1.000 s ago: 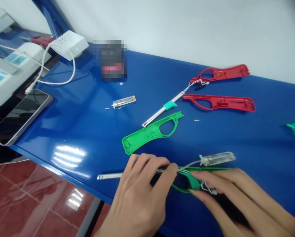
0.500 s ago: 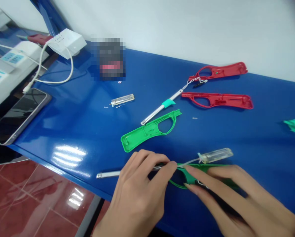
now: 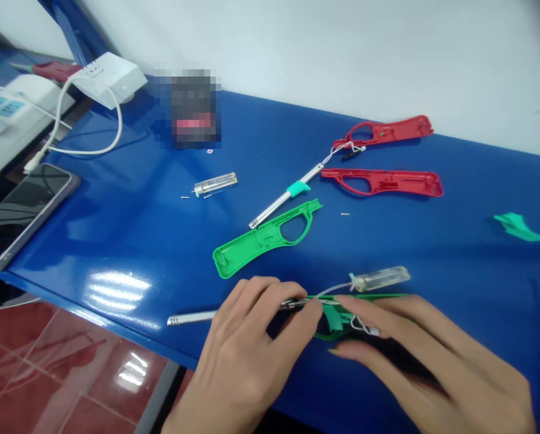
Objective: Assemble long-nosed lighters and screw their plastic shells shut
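My left hand (image 3: 247, 340) pinches the silver metal tube (image 3: 191, 317) of a long-nosed lighter where it meets a green casing half (image 3: 324, 335). My right hand (image 3: 414, 349) is curled around that casing half, its index fingertip by the upper edge and thumb lower down, off the trigger loop. Between the hands sits a teal trigger (image 3: 335, 317), with a white wire (image 3: 358, 325) looping out beside it. A clear fuel tank (image 3: 383, 278) lies just beyond, its thin hose running toward my left fingertips. Much of the casing is hidden by my right hand.
Another green casing half (image 3: 247, 248), a silver tube with a teal trigger (image 3: 276, 202) and red casing halves (image 3: 387, 182) lie farther back. A second fuel tank (image 3: 216, 184), small screws (image 3: 345, 214), a loose teal trigger (image 3: 518, 226) and a phone (image 3: 28, 211) are around. The table's front edge (image 3: 93, 319) is near.
My right thumb has drawn down off the trigger, uncovering it and the white wire. My left hand keeps its grip on the tube. The whole view has shifted slightly.
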`<state>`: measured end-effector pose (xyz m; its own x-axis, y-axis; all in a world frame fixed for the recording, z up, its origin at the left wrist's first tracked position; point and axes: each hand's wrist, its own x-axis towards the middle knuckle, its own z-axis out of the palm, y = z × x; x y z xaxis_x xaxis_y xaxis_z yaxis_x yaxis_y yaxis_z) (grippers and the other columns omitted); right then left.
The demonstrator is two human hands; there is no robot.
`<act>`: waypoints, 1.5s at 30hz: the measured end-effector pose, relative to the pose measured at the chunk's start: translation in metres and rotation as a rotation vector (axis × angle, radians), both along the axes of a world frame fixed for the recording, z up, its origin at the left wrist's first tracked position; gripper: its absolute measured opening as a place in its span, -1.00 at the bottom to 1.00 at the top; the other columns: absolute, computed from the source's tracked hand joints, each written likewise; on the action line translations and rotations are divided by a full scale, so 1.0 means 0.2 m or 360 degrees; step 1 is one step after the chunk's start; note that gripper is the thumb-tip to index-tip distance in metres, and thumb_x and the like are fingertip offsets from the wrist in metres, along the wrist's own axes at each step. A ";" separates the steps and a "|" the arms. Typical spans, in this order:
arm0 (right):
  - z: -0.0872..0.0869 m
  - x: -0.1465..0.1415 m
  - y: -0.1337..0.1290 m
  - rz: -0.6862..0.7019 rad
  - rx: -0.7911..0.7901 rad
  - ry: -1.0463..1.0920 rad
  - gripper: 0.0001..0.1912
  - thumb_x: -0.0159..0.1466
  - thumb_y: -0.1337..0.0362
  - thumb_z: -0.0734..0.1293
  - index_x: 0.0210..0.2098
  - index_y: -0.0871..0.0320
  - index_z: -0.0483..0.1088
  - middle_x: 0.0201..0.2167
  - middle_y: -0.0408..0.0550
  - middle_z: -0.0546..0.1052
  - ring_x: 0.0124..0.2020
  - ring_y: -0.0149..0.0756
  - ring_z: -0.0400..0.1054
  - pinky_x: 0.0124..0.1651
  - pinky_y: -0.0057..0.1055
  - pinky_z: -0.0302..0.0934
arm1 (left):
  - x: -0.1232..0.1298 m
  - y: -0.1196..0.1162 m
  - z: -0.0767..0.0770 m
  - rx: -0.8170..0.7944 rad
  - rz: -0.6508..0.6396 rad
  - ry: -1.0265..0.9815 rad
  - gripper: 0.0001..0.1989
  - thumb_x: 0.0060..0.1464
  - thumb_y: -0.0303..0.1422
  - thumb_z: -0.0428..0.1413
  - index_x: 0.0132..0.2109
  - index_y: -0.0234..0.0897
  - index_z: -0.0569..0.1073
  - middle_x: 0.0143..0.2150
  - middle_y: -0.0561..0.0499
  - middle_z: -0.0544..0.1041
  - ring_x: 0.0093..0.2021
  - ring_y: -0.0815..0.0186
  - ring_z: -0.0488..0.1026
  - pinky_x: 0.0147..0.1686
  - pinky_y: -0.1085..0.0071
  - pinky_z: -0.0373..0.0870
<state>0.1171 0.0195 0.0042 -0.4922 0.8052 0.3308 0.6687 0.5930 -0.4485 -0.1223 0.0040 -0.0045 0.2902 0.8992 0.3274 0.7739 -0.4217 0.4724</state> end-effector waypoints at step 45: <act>0.14 0.10 0.39 0.0675 -0.0182 -0.0239 -0.58 0.61 0.24 0.16 -0.19 -0.09 0.62 -0.19 -0.44 0.73 -0.27 -0.45 0.68 -0.39 -0.48 0.48 | 0.06 0.03 0.03 0.0053 -0.0080 -0.0289 -0.83 0.42 -0.44 0.25 0.09 -0.33 0.61 -0.01 -0.01 0.63 0.00 0.27 0.54 0.06 0.30 0.42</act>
